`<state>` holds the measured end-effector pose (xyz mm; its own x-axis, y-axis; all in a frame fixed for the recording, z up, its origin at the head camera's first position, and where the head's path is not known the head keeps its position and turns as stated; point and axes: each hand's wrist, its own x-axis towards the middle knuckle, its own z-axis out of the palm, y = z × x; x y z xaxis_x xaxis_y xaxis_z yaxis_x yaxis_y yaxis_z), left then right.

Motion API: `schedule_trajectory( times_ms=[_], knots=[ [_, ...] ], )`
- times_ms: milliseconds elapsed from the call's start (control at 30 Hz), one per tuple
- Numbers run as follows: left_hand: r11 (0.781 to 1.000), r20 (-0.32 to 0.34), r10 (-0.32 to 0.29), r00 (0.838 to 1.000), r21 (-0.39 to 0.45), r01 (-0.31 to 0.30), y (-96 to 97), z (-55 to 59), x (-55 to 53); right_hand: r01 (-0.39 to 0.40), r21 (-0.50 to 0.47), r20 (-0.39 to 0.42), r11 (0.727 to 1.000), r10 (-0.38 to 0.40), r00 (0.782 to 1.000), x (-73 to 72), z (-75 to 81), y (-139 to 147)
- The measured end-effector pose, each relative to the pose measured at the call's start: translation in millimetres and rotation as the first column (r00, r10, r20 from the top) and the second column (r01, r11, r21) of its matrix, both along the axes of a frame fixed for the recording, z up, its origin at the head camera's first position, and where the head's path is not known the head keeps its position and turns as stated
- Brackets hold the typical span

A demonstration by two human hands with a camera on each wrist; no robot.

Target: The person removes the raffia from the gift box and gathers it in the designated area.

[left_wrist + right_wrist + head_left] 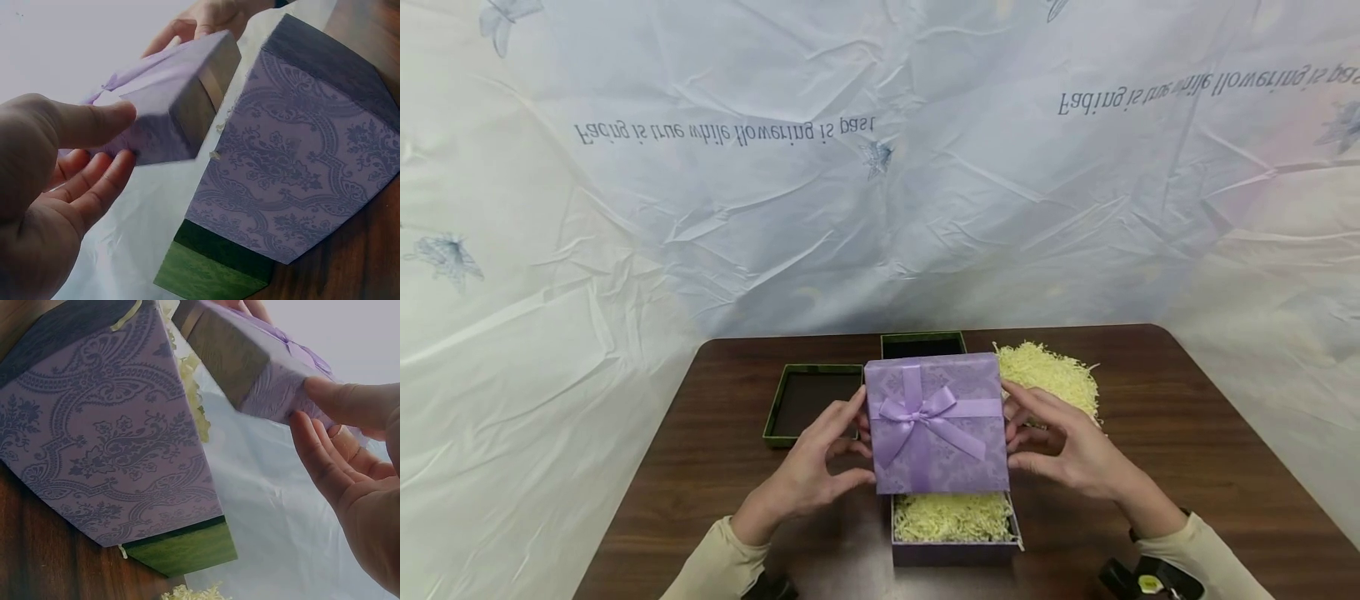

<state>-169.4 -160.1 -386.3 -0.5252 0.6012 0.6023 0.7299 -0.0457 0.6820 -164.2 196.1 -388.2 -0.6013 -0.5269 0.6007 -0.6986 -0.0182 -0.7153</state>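
Both hands hold up a purple patterned gift box lid [958, 467], tilted so that its top faces the head camera. A lilac ribbon bow [921, 415] decorates it. The left hand [816, 462] grips the lid's left side, thumb and fingers at its edge; the right hand [1067, 442] grips the right side likewise. Below the lid stands the matching purple box [955, 555], filled with pale yellow shredded paper [951, 518]. In both wrist views the lid [162, 128] is raised beside the box's patterned wall [125, 437]. The lid covers the box's far part in the head view.
Left of the lid lies a shallow dark tray-like piece with green edges [775, 417]. Another green-edged box [922, 337] is partly hidden behind the lid. A heap of yellow shredded paper [1052, 375] sits at the back right. A printed white sheet [880, 233] hangs behind the brown table [700, 500].
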Motion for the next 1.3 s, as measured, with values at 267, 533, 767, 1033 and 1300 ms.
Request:
schedule_trajectory(
  times_ms=[267,533,767,1033,1300],
  knots=[
    [0.997,0.011,0.005,1.000,0.073,-0.006,-3.2,-14.8,-7.6,0.025,-0.072,0.005,0.997,-0.025,1.000,1.9,4.4,-1],
    [0.985,0.044,-0.042,0.998,0.172,0.034,-2.4,-11.7,-7.2,-0.013,-0.196,0.027,0.981,0.019,0.999,3.6,7.5,-4],
    [0.972,0.063,-0.079,0.995,0.225,0.063,-1.5,-9.4,-7.9,0.037,-0.194,-0.016,0.980,-0.041,0.999,2.6,9.5,-6],
    [0.971,0.078,-0.072,0.994,0.234,0.052,-3.8,-9.3,-9.3,0.093,-0.182,0.036,0.979,-0.088,0.995,2.6,12.2,-10],
    [0.969,0.179,-0.014,0.984,0.243,-0.031,-5.9,-5.9,-6.2,0.038,-0.208,0.051,0.977,-0.028,0.998,1.1,13.1,-15]
  ],
)
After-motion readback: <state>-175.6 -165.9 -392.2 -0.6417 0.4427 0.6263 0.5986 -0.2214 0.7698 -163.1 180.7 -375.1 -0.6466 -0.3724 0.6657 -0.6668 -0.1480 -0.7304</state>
